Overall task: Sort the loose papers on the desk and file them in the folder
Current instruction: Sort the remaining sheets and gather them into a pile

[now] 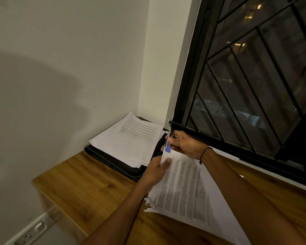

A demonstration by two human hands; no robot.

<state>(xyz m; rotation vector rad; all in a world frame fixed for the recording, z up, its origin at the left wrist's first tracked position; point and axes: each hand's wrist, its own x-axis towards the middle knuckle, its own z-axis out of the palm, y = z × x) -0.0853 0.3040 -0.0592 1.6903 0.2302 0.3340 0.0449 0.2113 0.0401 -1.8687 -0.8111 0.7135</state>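
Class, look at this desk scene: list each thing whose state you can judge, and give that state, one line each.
Black zip folder: closed flat, papers stacked on top.
White printed paper stack: lying loosely fanned on the folder.
White printed sheets in hand: held together, lower corner torn.
Blue-tipped clip: at the sheets' top edge.
Left hand: pinching sheets.
Right hand: grip on clip.

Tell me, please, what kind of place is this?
Probably a room in a home, at night: a wooden desk in a corner, a barred window showing lit buildings outside, and papers stacked on a black folder.
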